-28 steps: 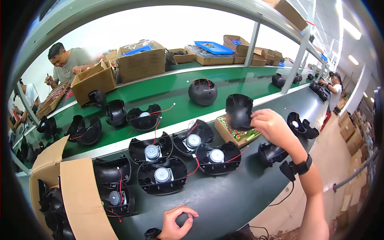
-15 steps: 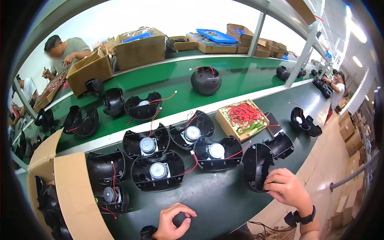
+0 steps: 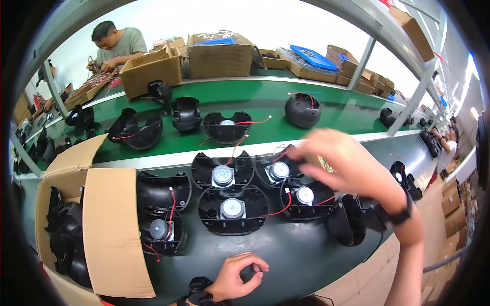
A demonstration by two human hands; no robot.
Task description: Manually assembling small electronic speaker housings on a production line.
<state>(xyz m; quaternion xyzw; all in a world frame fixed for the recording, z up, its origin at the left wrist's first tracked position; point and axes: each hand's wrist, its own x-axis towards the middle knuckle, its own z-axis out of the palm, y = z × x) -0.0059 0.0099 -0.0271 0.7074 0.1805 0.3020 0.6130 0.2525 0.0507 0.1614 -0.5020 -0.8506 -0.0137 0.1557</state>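
Note:
My right hand (image 3: 339, 160), blurred, is stretched over the far side of the bench, thumb apart from its fingers and nothing visible in it. Beneath it lie two black half-round plastic shells (image 3: 291, 204) with round silver speakers (image 3: 304, 196) and red wires. It hides most of the parts box (image 3: 325, 164). Near the front edge rests my left hand (image 3: 240, 278), fingers loosely curled, a gap between thumb and fingertips, holding nothing. Beyond it sits another shell (image 3: 232, 227) with a speaker (image 3: 233, 208). An upright shell without a visible speaker (image 3: 348, 224) stands below my right forearm.
An open cardboard box (image 3: 115, 234) of black shells is at the left. Behind the bench, a green conveyor (image 3: 255, 97) carries more shells and a black ball-shaped housing (image 3: 302, 111). Metal posts (image 3: 416, 94) rise along it. Across it, a person (image 3: 120, 46) works beside boxes.
My right hand has left the upright shell at the right and swung up and leftward over the speaker shells. My left hand stays curled by the front edge. The view has shifted.

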